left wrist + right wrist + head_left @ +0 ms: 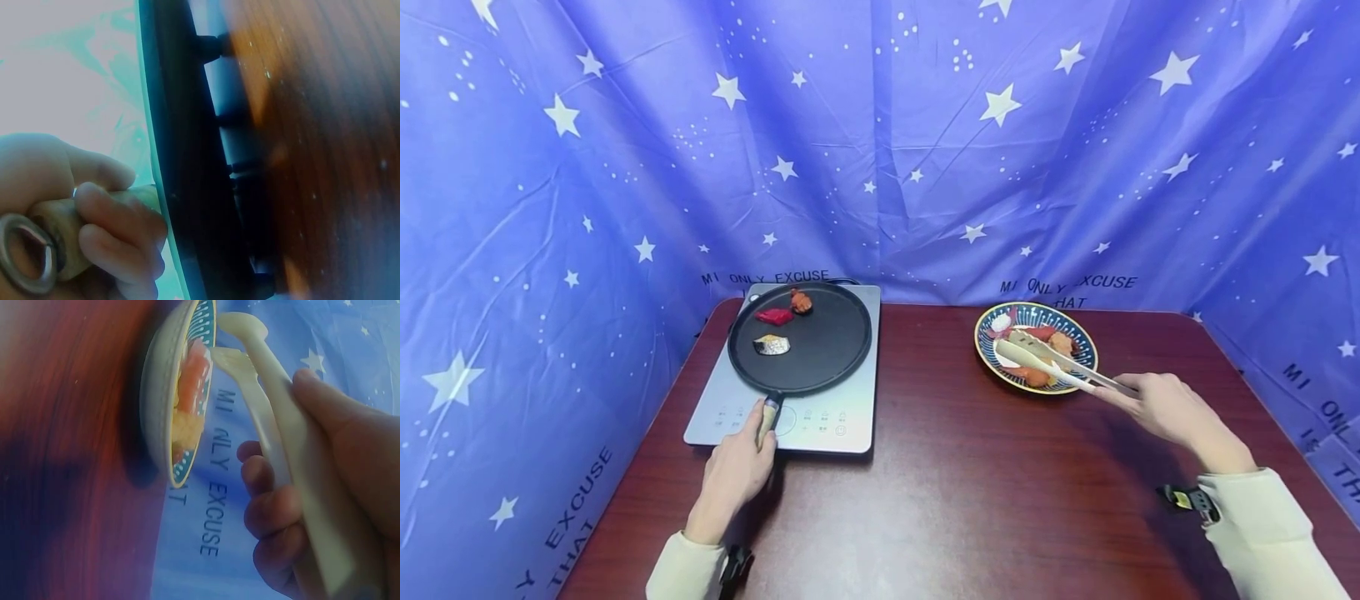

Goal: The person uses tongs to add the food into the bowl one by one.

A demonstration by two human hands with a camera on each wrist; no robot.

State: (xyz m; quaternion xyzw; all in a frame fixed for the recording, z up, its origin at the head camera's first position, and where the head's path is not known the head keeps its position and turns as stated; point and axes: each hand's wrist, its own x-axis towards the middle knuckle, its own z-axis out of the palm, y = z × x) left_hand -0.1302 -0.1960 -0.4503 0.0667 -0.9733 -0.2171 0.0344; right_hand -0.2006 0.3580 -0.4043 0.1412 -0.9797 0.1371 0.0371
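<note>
On the left, a round black frying pan point(827, 350) sits on a silver induction cooktop point(857, 417). My left hand point(735, 467) grips its wooden handle point(62, 219), whose metal ring shows in the left wrist view. A crimson piece of food point(773, 316), an orange-brown piece point(801, 301) and a silvery piece with a yellow top point(772, 345) lie in the pan's left half. My right hand point(1172, 417) holds cream-coloured tongs point(287, 425) over a blue-striped dish point(159, 394). The tongs' ends stand apart, with no food visible between them in the right wrist view.
Several food pieces, among them an orange one point(1037, 377) and a tan one point(1061, 342), lie in the dish, partly hidden by the tongs. A dark red wooden table point(940, 467) carries everything. Blue star-printed cloth point(887, 125) hangs behind and at both sides.
</note>
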